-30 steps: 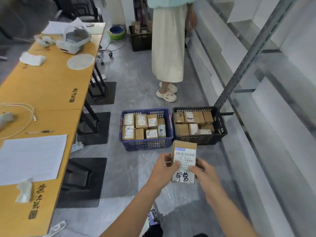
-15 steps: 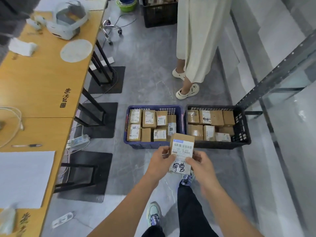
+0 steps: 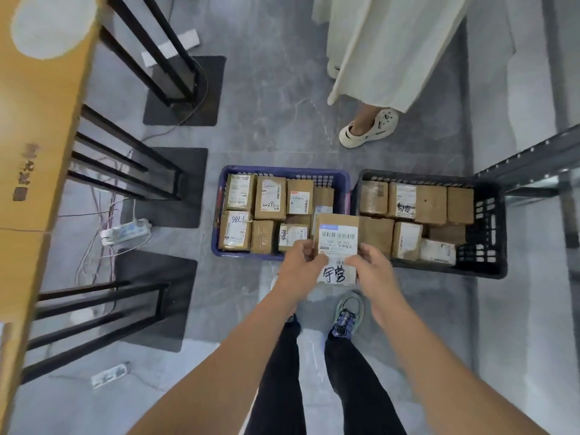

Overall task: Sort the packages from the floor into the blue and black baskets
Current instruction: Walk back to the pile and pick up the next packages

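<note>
I hold a small brown cardboard package [image 3: 337,237] with a white barcode label and black handwriting, just above the gap between the two baskets. My left hand [image 3: 298,271] grips its left edge and my right hand [image 3: 373,271] grips its right edge. The blue basket [image 3: 284,172] sits on the floor to the left, filled with several labelled brown packages. To its right stands the black basket [image 3: 489,240], also holding several brown packages, with some room along its right side.
Another person in a long pale skirt [image 3: 398,48] and white clogs [image 3: 367,128] stands just beyond the baskets. A wooden table [image 3: 37,127] with black legs runs along the left, power strips [image 3: 125,232] and cables beneath. A metal rack post [image 3: 530,164] lies right. My feet [image 3: 346,315] stand behind the baskets.
I have stepped closer and my view has tilted down, so the baskets now lie directly below the package. Both hands keep the same hold. The other person has shifted to the right.
</note>
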`<state>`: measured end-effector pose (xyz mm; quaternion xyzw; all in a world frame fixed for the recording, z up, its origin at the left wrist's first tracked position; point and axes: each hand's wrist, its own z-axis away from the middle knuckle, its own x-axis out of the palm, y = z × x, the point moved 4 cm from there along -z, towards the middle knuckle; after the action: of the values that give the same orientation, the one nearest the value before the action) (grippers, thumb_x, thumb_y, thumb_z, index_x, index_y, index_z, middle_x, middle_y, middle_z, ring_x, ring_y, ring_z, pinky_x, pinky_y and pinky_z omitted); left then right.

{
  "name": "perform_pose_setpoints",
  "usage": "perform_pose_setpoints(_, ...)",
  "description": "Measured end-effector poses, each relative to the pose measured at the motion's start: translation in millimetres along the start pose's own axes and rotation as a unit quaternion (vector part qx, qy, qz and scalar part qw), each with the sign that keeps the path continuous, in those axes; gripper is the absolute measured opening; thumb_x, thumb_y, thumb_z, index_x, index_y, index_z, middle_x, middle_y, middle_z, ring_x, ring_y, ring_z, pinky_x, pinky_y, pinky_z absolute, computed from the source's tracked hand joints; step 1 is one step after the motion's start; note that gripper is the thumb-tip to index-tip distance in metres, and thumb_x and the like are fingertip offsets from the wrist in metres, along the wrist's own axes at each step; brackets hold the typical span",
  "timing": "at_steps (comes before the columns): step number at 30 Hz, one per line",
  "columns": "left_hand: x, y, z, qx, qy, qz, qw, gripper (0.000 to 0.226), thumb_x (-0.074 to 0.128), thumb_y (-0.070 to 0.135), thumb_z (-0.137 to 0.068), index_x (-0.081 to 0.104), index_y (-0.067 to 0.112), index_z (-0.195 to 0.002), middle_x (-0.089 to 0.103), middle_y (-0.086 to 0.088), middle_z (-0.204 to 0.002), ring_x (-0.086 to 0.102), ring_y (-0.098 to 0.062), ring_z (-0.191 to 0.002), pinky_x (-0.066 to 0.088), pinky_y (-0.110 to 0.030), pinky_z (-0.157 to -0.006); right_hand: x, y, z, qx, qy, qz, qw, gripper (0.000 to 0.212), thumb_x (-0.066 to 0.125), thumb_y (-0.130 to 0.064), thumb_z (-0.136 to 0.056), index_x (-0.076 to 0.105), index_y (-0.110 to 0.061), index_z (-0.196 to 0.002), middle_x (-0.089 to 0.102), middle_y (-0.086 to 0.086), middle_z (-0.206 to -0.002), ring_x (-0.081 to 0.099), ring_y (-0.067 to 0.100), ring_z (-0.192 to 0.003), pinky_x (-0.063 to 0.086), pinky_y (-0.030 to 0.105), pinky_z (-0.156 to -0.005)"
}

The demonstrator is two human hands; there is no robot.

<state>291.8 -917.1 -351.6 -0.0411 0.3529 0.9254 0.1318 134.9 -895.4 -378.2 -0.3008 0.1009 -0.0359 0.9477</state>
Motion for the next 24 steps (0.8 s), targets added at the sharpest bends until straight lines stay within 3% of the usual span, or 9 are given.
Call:
perform_pose_setpoints(3,0,-10,-58,-0.015,0.000,-0.014,1.000,0.022,0.062,0.014,-0.101,0.055,0.013,-0.122,0.064,0.008,-0.103,0.060,-0.006,-0.086,0.047,-0.023,-0.073,17,7,-53,0.005,0.006,-0.004,1.000,0.027,0.066,-0.018,-0.096,0.060,-0.023,-0.122,0.071,-0.006,-0.114,0.067,0.018,-0.111,0.053,0.046,-0.102)
perform_pose_setpoints(7,3,-31,-144,-0.030,-0.014,-0.031,0.999,0.012,0.061,0.019,-0.102,0.059,0.021,-0.113,0.063,0.013,-0.098,0.060,-0.009,-0.086,0.047,-0.031,-0.079,43,13,-129,0.022,0.008,-0.021,1.000,0.027,0.062,-0.021,-0.098,0.060,-0.019,-0.125,0.071,-0.003,-0.112,0.068,0.017,-0.106,0.055,0.041,-0.092)
perform_pose_setpoints(10,8,-48,-203,-0.052,-0.035,-0.026,0.998,0.006,0.060,0.022,-0.102,0.062,0.028,-0.102,0.067,0.010,-0.100,0.062,-0.012,-0.090,0.047,-0.034,-0.085,56,29,-190,0.043,0.020,-0.041,0.998,0.041,0.060,-0.038,-0.088,0.063,-0.024,-0.126,0.072,0.000,-0.122,0.068,0.023,-0.115,0.052,0.051,-0.106)
perform_pose_setpoints(12,12,-59,-238,-0.070,-0.047,-0.023,0.996,0.008,0.060,0.022,-0.100,0.065,0.024,-0.105,0.072,0.002,-0.108,0.063,-0.014,-0.097,0.047,-0.034,-0.086,63,38,-225,0.061,0.023,-0.057,0.996,0.035,0.056,-0.037,-0.093,0.064,-0.024,-0.124,0.073,0.000,-0.121,0.068,0.022,-0.116,0.051,0.050,-0.108)
perform_pose_setpoints(16,21,-74,-301,-0.092,-0.066,-0.031,0.993,0.006,0.059,0.021,-0.101,0.061,0.026,-0.097,0.069,0.007,-0.095,0.063,-0.015,-0.091,0.047,-0.030,-0.074,74,50,-287,0.091,0.025,-0.080,0.992,0.043,0.053,-0.041,-0.092,0.066,-0.022,-0.128,0.076,0.001,-0.118,0.070,0.024,-0.115,0.049,0.049,-0.111)
perform_pose_setpoints(18,23,-78,-325,-0.105,-0.078,-0.036,0.991,0.012,0.059,0.022,-0.101,0.058,0.028,-0.091,0.067,0.007,-0.092,0.060,-0.011,-0.084,0.044,-0.029,-0.071,80,51,-311,0.098,0.027,-0.085,0.991,0.033,0.051,-0.038,-0.100,0.069,-0.022,-0.123,0.078,0.001,-0.113,0.070,0.025,-0.114,0.049,0.046,-0.110)
perform_pose_setpoints(21,27,-81,-354,-0.115,-0.081,-0.038,0.989,0.004,0.057,0.025,-0.102,0.060,0.023,-0.103,0.064,0.007,-0.091,0.056,-0.007,-0.078,0.041,-0.027,-0.066,85,49,-339,0.110,0.027,-0.091,0.989,0.029,0.046,-0.035,-0.106,0.072,-0.024,-0.113,0.081,-0.002,-0.103,0.072,0.022,-0.111,0.048,0.042,-0.110)
perform_pose_setpoints(24,29,-82,-379,-0.109,-0.077,-0.060,0.989,0.016,0.056,0.026,-0.101,0.063,0.019,-0.115,0.064,0.005,-0.097,0.056,-0.009,-0.080,0.043,-0.025,-0.066,91,49,-362,0.113,0.020,-0.089,0.989,0.033,0.046,-0.038,-0.106,0.073,-0.024,-0.119,0.081,-0.002,-0.103,0.074,0.020,-0.108,0.052,0.040,-0.106)
